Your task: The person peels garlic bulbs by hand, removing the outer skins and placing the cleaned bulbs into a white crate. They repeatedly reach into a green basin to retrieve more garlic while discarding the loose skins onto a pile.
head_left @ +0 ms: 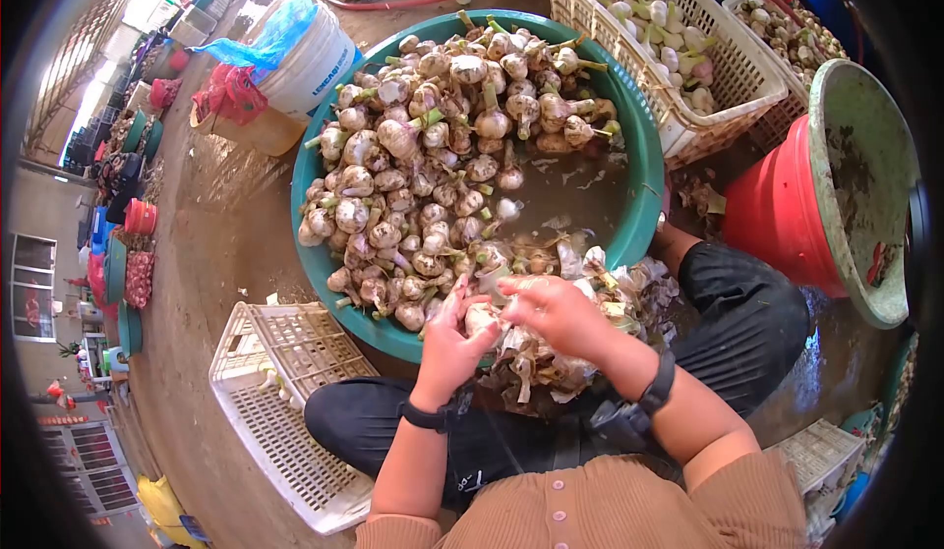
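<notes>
Unpeeled garlic bulbs [393, 175] fill much of a round green tub [644, 136], some with short green stems; muddy water shows at its right side. At the tub's near edge, my left hand [454, 338] is curled around a garlic bulb [482, 318]. Close on its right, my right hand [553, 315] has its fingers bent at the top of the same bulb, touching its skin or stem. Loose brown peelings [536, 377] lie heaped below both hands, over the tub's rim and my lap.
A crate [728, 107] of peeled white garlic stands at the back right. A red bucket [777, 205] and a tilted green basin [905, 146] are on the right. A white crate [295, 441] lies left. A white bucket [310, 62] stands back left.
</notes>
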`<control>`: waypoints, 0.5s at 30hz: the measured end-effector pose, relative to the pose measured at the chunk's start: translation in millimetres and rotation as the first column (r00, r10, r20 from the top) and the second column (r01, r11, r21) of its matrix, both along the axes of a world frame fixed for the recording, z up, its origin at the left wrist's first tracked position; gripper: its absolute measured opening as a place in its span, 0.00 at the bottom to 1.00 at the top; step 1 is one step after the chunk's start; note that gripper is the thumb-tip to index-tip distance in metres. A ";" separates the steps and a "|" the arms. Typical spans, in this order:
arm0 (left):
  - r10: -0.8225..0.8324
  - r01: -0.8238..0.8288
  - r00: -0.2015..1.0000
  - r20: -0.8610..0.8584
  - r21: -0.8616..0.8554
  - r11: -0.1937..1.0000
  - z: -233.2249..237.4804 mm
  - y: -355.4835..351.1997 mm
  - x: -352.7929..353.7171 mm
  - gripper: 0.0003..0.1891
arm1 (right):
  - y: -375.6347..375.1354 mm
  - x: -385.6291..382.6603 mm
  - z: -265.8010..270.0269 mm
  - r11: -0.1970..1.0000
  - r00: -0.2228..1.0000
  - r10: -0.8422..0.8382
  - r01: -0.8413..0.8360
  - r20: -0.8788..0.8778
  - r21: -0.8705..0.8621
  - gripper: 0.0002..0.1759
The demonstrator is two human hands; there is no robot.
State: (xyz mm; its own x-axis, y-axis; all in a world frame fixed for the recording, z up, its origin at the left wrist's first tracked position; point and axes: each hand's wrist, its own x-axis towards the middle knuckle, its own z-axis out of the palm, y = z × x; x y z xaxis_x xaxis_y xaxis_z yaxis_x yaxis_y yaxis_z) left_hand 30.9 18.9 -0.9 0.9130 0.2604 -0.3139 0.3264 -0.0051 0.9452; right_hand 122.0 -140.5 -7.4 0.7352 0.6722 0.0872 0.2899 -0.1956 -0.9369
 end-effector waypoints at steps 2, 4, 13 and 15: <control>0.055 -0.072 0.995 -0.084 -0.210 0.975 4.3 0.4 2.8 0.36 | 0.4 -3.1 5.3 0.989 0.900 0.145 -0.115 0.410 -0.097 0.12; 0.014 -0.053 0.988 -0.155 -0.252 0.966 6.6 2.2 2.6 0.39 | -1.8 -8.8 7.7 0.984 0.872 0.173 -0.137 0.459 -0.110 0.11; -0.541 0.009 0.822 0.176 0.947 0.321 27.0 -20.8 -1.4 0.13 | 0.3 -6.1 9.7 0.949 0.203 -0.032 0.313 -0.979 0.034 0.09; 0.003 -0.192 0.927 0.375 0.468 0.862 8.2 -25.7 -5.8 0.10 | 0.2 -19.3 15.8 0.908 0.236 0.062 0.389 -0.970 0.153 0.11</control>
